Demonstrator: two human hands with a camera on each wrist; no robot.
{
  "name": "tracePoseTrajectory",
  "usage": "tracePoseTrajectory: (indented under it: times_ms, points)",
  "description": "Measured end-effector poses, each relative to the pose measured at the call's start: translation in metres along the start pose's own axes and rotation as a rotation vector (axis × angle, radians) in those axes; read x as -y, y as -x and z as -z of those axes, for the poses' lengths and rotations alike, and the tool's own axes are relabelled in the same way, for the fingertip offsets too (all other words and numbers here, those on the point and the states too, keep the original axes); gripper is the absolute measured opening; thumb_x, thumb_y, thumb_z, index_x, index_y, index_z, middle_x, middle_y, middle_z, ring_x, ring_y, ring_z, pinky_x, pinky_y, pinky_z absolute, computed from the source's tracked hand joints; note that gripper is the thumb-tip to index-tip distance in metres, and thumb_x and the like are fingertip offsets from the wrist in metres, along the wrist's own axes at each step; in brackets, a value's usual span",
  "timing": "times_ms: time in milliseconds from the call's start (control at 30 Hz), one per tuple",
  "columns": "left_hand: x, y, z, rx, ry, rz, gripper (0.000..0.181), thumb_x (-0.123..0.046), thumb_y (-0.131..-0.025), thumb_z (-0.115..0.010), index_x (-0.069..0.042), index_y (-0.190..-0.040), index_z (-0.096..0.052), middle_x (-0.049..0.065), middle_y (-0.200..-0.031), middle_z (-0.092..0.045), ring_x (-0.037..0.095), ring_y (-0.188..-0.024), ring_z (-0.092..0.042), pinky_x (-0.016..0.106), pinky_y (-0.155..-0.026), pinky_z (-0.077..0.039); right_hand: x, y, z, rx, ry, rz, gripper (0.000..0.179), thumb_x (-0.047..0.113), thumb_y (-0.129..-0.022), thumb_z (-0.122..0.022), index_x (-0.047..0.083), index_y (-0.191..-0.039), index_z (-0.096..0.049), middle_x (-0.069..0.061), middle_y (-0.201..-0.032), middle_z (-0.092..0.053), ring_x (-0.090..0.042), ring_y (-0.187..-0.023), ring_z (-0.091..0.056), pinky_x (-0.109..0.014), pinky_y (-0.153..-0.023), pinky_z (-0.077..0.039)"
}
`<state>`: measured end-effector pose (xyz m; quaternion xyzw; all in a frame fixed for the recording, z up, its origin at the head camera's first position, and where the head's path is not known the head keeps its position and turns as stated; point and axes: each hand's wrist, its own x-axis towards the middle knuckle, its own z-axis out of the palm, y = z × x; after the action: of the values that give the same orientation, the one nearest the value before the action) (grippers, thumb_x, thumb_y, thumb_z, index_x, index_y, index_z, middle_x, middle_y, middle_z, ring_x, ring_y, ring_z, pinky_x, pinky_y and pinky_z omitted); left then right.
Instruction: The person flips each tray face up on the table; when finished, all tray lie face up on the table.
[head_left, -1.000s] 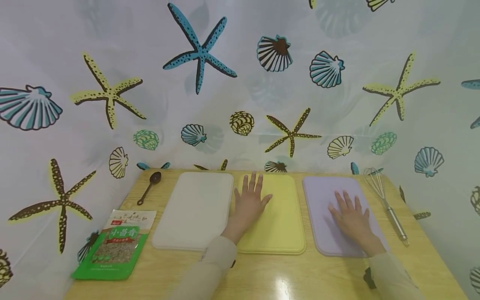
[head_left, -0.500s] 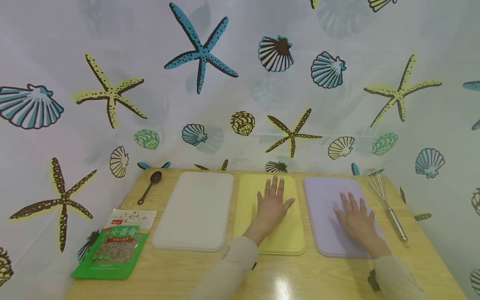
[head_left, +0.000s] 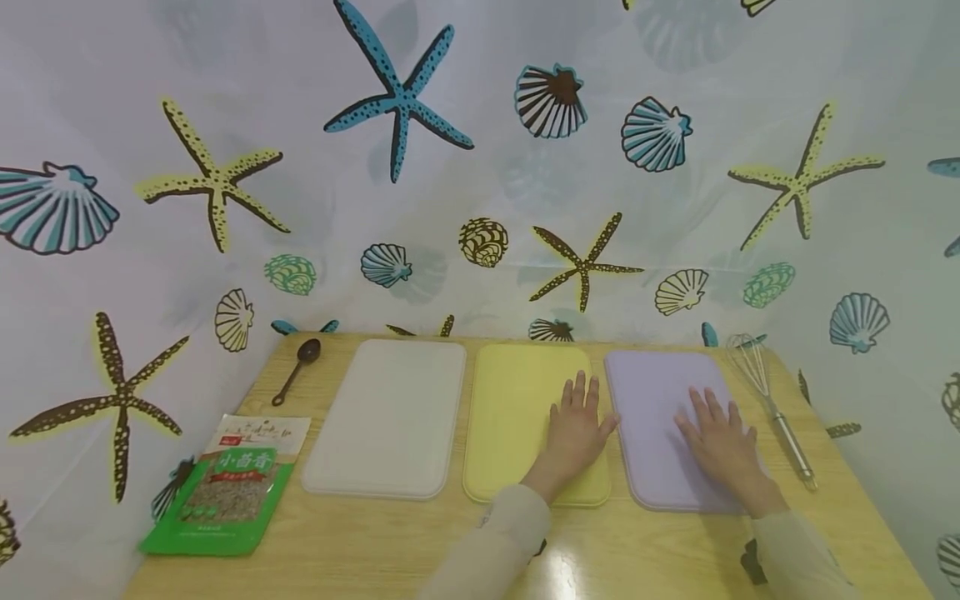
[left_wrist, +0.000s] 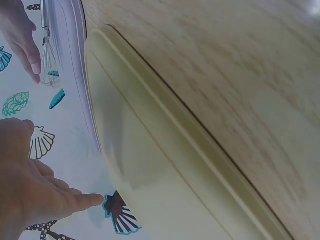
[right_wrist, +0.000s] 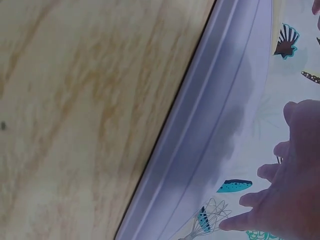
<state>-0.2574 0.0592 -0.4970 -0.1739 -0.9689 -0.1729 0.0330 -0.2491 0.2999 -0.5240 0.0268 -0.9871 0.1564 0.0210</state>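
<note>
Three flat rectangular boards with rounded corners lie side by side in the head view: white [head_left: 386,417], yellow [head_left: 506,408] and purple [head_left: 648,417]. Over the right part of the yellow one is my left hand [head_left: 576,433], fingers straight and spread, its thumb reaching toward the purple board. My right hand [head_left: 720,446] is over the purple board's right side, fingers also extended. Neither hand holds anything. In the wrist views the left hand [left_wrist: 40,195] and right hand [right_wrist: 295,175] look raised over the boards; whether they touch them I cannot tell.
A whisk [head_left: 780,417] lies right of the purple board. At the left are a dark brown spoon [head_left: 303,358] and a green-and-white packet of seeds [head_left: 228,492]. Behind the wooden table [head_left: 360,542] hangs a white curtain [head_left: 480,183] printed with starfish and shells.
My left hand has moved right across the yellow board, from its left edge to its right side, and slightly nearer me. My right hand has shifted a little to the right.
</note>
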Motion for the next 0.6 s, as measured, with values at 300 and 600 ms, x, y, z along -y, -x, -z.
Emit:
tracePoseTrajectory:
  times_ms: [300, 600]
  points:
    - [-0.028, -0.004, -0.013, 0.011, 0.092, 0.006, 0.069, -0.048, -0.099, -0.043, -0.004, -0.15, -0.029, 0.018, -0.156, -0.024, 0.037, -0.142, -0.025, 0.052, -0.106, -0.039, -0.008, 0.004, 0.003, 0.029, -0.022, -0.04, 0.068, 0.048, -0.103, -0.028, 0.001, -0.151, -0.019, -0.032, -0.153, -0.013, -0.063, -0.133, -0.008, -0.083, -0.096, -0.009]
    - [-0.044, -0.009, -0.033, 0.017, 0.206, 0.031, 0.068, -0.045, -0.099, -0.046, -0.001, -0.148, -0.032, 0.022, -0.154, -0.027, 0.041, -0.139, -0.028, 0.042, -0.115, -0.027, -0.02, 0.006, 0.002, 0.048, -0.05, -0.055, 0.069, 0.048, -0.103, -0.027, -0.001, -0.151, -0.018, -0.034, -0.152, -0.011, -0.065, -0.132, -0.008, -0.083, -0.095, -0.009]
